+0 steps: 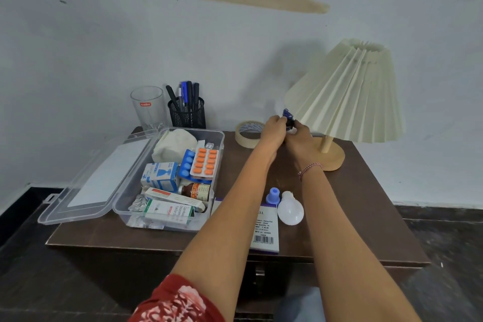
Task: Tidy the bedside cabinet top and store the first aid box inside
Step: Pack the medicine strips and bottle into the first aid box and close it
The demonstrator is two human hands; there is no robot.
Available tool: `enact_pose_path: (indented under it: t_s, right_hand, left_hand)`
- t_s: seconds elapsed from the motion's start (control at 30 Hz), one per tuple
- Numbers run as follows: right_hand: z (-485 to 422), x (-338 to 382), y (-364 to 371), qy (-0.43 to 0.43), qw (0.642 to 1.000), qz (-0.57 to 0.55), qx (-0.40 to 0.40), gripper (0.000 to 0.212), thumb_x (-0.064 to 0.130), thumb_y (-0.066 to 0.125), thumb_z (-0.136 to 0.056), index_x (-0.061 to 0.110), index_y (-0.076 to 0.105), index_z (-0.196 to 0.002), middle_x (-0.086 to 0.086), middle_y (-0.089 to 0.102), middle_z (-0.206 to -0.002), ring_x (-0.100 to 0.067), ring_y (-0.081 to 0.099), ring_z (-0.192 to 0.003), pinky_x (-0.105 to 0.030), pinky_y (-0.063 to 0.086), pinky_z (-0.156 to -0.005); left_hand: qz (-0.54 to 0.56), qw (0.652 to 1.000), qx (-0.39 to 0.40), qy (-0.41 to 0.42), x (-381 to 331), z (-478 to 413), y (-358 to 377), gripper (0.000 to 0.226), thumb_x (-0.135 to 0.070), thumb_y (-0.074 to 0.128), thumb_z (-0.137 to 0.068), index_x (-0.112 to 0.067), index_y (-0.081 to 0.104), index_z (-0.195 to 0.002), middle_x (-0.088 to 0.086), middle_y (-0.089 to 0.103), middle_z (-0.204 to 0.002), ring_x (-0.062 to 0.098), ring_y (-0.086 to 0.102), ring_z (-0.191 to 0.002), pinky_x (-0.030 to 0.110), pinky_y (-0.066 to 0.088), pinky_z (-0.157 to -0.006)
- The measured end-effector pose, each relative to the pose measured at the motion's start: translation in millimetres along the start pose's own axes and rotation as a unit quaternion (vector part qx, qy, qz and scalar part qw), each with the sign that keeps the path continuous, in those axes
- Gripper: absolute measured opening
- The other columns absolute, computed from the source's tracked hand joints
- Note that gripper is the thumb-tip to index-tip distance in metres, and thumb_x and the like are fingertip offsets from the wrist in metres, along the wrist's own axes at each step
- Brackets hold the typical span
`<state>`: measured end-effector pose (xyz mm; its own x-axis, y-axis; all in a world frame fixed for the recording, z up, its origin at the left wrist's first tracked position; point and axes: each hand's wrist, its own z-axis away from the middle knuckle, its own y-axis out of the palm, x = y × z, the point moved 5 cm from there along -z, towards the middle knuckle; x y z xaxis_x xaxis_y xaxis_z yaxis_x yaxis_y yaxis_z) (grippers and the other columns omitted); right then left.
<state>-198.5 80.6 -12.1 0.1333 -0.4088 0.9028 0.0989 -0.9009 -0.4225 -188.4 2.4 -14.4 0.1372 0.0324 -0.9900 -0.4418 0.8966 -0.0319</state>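
Both hands, left (273, 129) and right (300, 133), pinch a small blue bottle (288, 117) between them; tape (248, 133) just left, lamp (347, 102) right, open box (170, 178) nearer left.

"cello" on glass (149, 108), "RETOCH" on carton (167, 213)

Cream pleated lampshade (347, 91), dark brown cabinet top (366, 191), orange tablets (204, 161)
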Motion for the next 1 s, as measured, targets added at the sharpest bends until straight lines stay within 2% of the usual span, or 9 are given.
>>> enact_pose_path:
  t_s: [0.07, 0.13, 0.37, 0.47, 0.63, 0.7, 0.77, 0.83, 1.0]
  right_hand:
    - [1, -1, 0, 0.001, 1.0, -0.007, 0.002, 0.027, 0.0, 0.047, -0.09, -0.007, 0.059, -0.113, -0.026, 0.064, -0.11, -0.038, 0.06, -0.104, -0.049, 0.047, -0.095]
    - [2, -1, -3, -0.002, 1.0, -0.002, -0.008, 0.026, -0.001, 0.05, -0.088, -0.013, 0.058, -0.11, -0.029, 0.064, -0.109, -0.041, 0.06, -0.104, -0.053, 0.045, -0.095]
    - [5, -1, -3, 0.004, 1.0, 0.009, -0.026, 0.04, -0.008, 0.044, -0.09, 0.002, 0.055, -0.127, -0.019, 0.064, -0.119, -0.028, 0.062, -0.108, -0.031, 0.048, -0.098]
    - [9, 4, -1, -0.003, 0.999, -0.01, -0.033, 0.038, -0.009, 0.043, -0.091, 0.0, 0.057, -0.125, -0.019, 0.064, -0.119, -0.027, 0.062, -0.109, -0.018, 0.045, -0.09]
    - [21, 13, -1, -0.024, 0.998, -0.028, -0.05, 0.04, -0.009, 0.044, -0.088, 0.005, 0.06, -0.123, -0.017, 0.066, -0.116, -0.028, 0.063, -0.106, -0.033, 0.05, -0.096]
    - [26, 19, 3, -0.054, 0.997, -0.017, -0.043, 0.041, -0.01, 0.049, -0.084, 0.004, 0.062, -0.121, -0.017, 0.064, -0.117, -0.029, 0.063, -0.104, -0.033, 0.052, -0.092]
    - [30, 26, 10, -0.074, 0.997, -0.007, -0.033, 0.04, -0.011, 0.053, -0.082, 0.003, 0.063, -0.118, -0.017, 0.059, -0.12, -0.028, 0.063, -0.102, -0.028, 0.052, -0.087]
    - [33, 33, 16, -0.083, 0.996, -0.006, -0.02, 0.039, -0.011, 0.054, -0.081, 0.003, 0.063, -0.117, -0.016, 0.056, -0.121, -0.028, 0.063, -0.099, -0.026, 0.052, -0.086]
    - [39, 48, 25, -0.097, 0.995, -0.029, 0.004, 0.038, -0.01, 0.057, -0.08, 0.004, 0.064, -0.115, -0.016, 0.057, -0.12, -0.028, 0.065, -0.097, -0.036, 0.054, -0.09]
  left_hand:
    - [-0.004, 1.0, -0.019, -0.002, 4, 1, -4, 0.036, -0.015, 0.039, -0.095, 0.001, 0.05, -0.125, 0.018, 0.056, -0.127, 0.024, 0.054, -0.102, 0.023, 0.039, -0.069]
    - [-0.002, 0.999, -0.032, -0.006, 8, 5, -6, 0.043, -0.016, 0.046, -0.094, -0.005, 0.045, -0.135, 0.013, 0.053, -0.13, 0.018, 0.05, -0.099, 0.016, 0.037, -0.06]
    - [-0.006, 0.997, -0.078, 0.014, 12, 21, -10, 0.041, -0.005, 0.059, -0.084, -0.009, 0.056, -0.126, 0.009, 0.061, -0.123, 0.013, 0.052, -0.096, 0.019, 0.039, -0.078]
    - [-0.005, 0.996, -0.091, 0.022, 7, 26, -16, 0.042, -0.004, 0.064, -0.082, -0.008, 0.057, -0.123, 0.01, 0.062, -0.121, 0.013, 0.052, -0.093, 0.014, 0.04, -0.071]
    - [-0.054, 0.989, -0.129, 0.045, -6, 35, -32, 0.046, -0.01, 0.076, -0.074, -0.009, 0.06, -0.117, 0.008, 0.066, -0.115, 0.013, 0.056, -0.084, 0.004, 0.039, -0.049]
    - [-0.102, 0.981, -0.156, 0.061, -9, 38, -43, 0.044, -0.013, 0.078, -0.073, -0.011, 0.061, -0.114, 0.008, 0.067, -0.114, 0.015, 0.06, -0.088, 0.007, 0.044, -0.054]
    - [-0.145, 0.97, -0.182, 0.074, -13, 41, -55, 0.044, -0.018, 0.078, -0.073, -0.012, 0.06, -0.113, 0.008, 0.066, -0.115, 0.019, 0.062, -0.097, 0.021, 0.052, -0.07]
    - [-0.172, 0.96, -0.2, 0.088, -18, 44, -66, 0.047, -0.023, 0.079, -0.074, -0.011, 0.059, -0.114, 0.009, 0.065, -0.115, 0.022, 0.061, -0.103, 0.029, 0.049, -0.081]
    - [-0.184, 0.951, -0.221, 0.114, -31, 56, -87, 0.045, -0.024, 0.08, -0.071, -0.01, 0.063, -0.11, 0.008, 0.068, -0.11, 0.021, 0.063, -0.101, 0.026, 0.046, -0.08]
